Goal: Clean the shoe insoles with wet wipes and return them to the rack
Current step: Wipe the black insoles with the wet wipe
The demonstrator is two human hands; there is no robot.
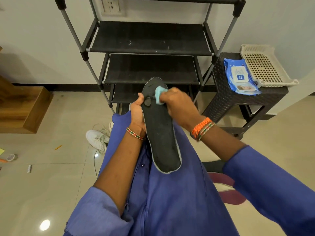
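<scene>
A black insole (161, 133) with a grey edge lies lengthwise over my lap, toe end pointing at the rack. My left hand (138, 113) grips its left edge near the middle, thumb on top. My right hand (177, 103) pinches a folded pale blue wet wipe (159, 95) and presses it onto the insole's toe part. The black shoe rack (150, 50) stands straight ahead against the wall, and the shelves I can see hold nothing.
A blue wet-wipe pack (239, 76) and a white perforated basket (265, 65) sit on a dark wicker stool (228, 99) to the right. A white sneaker (98, 138) lies on the tiled floor at left. Wooden steps (22, 108) stand far left.
</scene>
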